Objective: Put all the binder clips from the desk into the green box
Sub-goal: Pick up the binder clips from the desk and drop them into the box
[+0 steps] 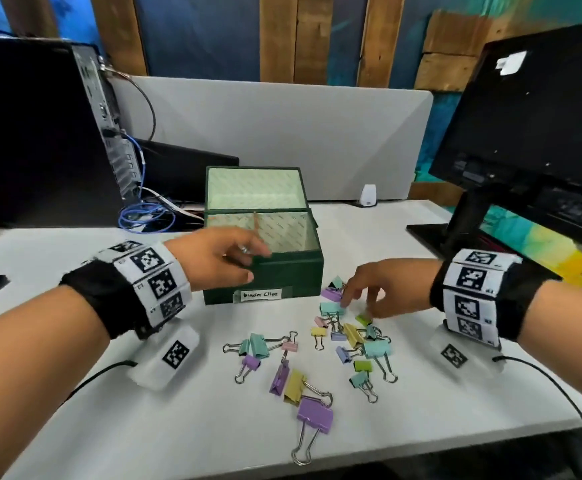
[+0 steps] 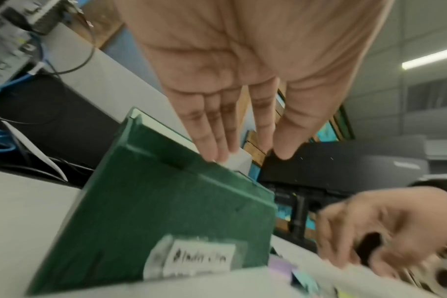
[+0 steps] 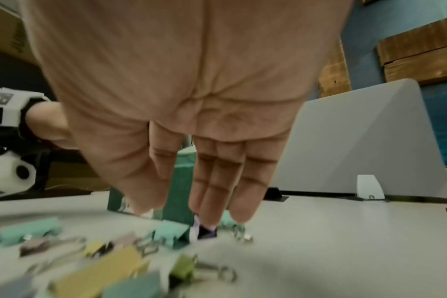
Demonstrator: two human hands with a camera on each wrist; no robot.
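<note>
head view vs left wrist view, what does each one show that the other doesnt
Only the head view shows the inside of the green box, which looks empty, and the spread of binder clips lying on the desk, down to the big purple clip nearest the person.

Only the left wrist view shows the left hand from the palm side, fingers straight and holding nothing, and a ceiling light.

Both show the box's label, the right hand reaching down at the clips, and the dark monitor.
</note>
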